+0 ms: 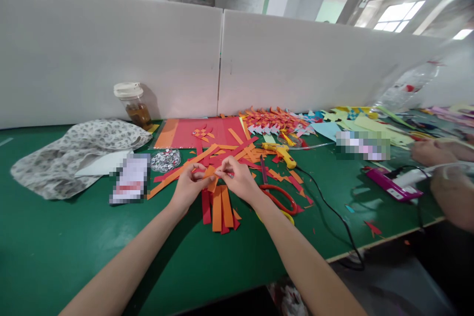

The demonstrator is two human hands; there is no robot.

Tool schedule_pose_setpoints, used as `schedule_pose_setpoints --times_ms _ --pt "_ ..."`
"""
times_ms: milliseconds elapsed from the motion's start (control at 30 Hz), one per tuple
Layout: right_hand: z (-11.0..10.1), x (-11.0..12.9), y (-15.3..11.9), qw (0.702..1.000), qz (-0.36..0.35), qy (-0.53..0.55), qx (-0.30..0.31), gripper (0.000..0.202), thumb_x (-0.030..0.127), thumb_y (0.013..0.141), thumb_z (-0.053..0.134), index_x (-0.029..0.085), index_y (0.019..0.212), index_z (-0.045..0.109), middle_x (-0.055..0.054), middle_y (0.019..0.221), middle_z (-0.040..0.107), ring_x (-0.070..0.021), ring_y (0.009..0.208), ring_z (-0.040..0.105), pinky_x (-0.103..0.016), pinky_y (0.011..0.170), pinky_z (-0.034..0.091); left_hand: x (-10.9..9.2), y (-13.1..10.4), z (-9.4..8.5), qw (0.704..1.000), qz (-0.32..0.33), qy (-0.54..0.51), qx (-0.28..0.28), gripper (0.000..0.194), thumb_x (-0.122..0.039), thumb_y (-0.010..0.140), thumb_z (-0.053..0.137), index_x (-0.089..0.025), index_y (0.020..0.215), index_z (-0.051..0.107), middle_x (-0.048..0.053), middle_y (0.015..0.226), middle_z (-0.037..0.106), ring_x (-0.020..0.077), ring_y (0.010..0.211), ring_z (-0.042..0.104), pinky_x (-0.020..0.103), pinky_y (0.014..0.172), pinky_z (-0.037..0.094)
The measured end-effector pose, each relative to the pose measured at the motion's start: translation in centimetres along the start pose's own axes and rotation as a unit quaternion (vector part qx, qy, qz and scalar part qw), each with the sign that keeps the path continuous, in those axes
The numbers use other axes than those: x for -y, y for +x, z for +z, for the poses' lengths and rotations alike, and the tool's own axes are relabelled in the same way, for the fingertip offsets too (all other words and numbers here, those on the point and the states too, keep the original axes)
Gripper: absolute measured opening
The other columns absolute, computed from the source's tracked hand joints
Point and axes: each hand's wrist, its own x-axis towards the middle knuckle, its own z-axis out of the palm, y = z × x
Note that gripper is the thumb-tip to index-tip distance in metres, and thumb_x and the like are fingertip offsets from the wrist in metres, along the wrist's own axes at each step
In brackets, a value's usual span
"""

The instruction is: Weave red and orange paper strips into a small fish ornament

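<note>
My left hand (pixel 191 185) and my right hand (pixel 236 177) meet over the middle of the table, fingers pinched on a small orange paper strip (pixel 210 174) between them. Below them lie several orange paper strips (pixel 217 212) and a red paper strip (pixel 206 207). More long strips fan out behind my hands. To the right of my right hand are red-handled scissors (pixel 283 201) and a yellow glue gun (pixel 281 150). A woven orange paper fish (pixel 203 133) rests on red and orange sheets (pixel 225 128) at the back.
Left on the green table (pixel 74 237) are a patterned cloth (pixel 81 153), a blurred packet (pixel 131 177), a bag of googly eyes (pixel 166 160) and a lidded tea bottle (pixel 137 106). A pile of folded paper pieces (pixel 274 121) lies behind. At right, a person's hands (pixel 433 153) are near a purple device (pixel 394 185).
</note>
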Motion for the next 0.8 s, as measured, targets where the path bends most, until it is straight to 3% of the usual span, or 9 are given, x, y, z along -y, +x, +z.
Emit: schedule_pose_setpoints --times_ms 567,800 --pt "0.05 0.44 0.12 0.998 0.018 0.037 -0.045 0.021 0.025 0.079 0.057 0.023 0.075 0.036 -0.001 0.077 0.066 -0.0156 0.077 0.067 -0.030 0.074 0.052 -0.57 -0.13 0.20 1.000 0.025 -0.009 0.011 0.036 -0.024 0.060 0.075 -0.019 0.078 0.045 -0.011 0.053 0.043 0.0032 0.048 0.043 0.015 0.051 0.033" --pt "-0.23 0.65 -0.08 1.000 0.012 0.006 -0.012 0.020 0.021 0.077 0.057 0.024 0.077 0.037 -0.001 0.077 0.066 -0.0158 0.076 0.066 -0.031 0.074 0.051 -0.53 -0.14 0.30 0.999 0.032 -0.010 0.007 0.038 -0.025 0.059 0.076 -0.019 0.075 0.042 -0.012 0.050 0.040 0.0029 0.045 0.038 0.014 0.048 0.030"
